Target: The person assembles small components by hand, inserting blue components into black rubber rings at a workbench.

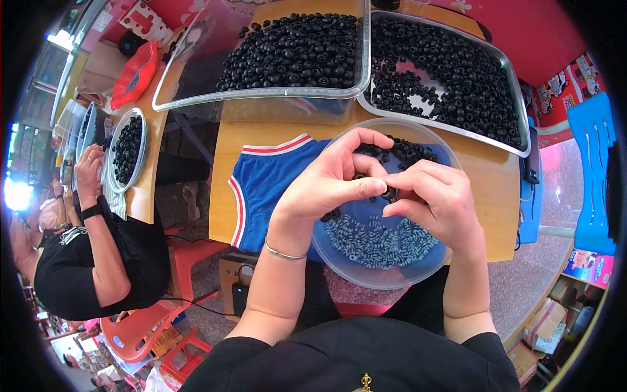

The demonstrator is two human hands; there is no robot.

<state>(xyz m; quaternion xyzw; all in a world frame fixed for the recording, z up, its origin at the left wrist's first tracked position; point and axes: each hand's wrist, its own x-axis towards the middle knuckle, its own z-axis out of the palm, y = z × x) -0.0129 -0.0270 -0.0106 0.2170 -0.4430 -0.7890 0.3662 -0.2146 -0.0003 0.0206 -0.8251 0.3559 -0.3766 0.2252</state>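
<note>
My left hand (339,171) and my right hand (441,199) meet above a round clear plastic tray (362,279). Between their fingertips is a small black ring-like part (390,194), pinched by my right thumb and forefinger, with my left thumb against it. The curled left fingers partly hide other black pieces (358,176), perhaps held in them. Many tiny pale grey-blue pieces (382,243), too small to name, lie in the near half of the tray. At its far side sits a pile of small black parts (418,151).
A clear bin (189,101) of round black parts and a metal tray (526,147) of black ring parts stand behind. Blue cloth (268,189) with striped trim lies left. Another person's hand (88,173) works beside a white bowl (142,171) of black parts. A blue chair (591,173) stands right.
</note>
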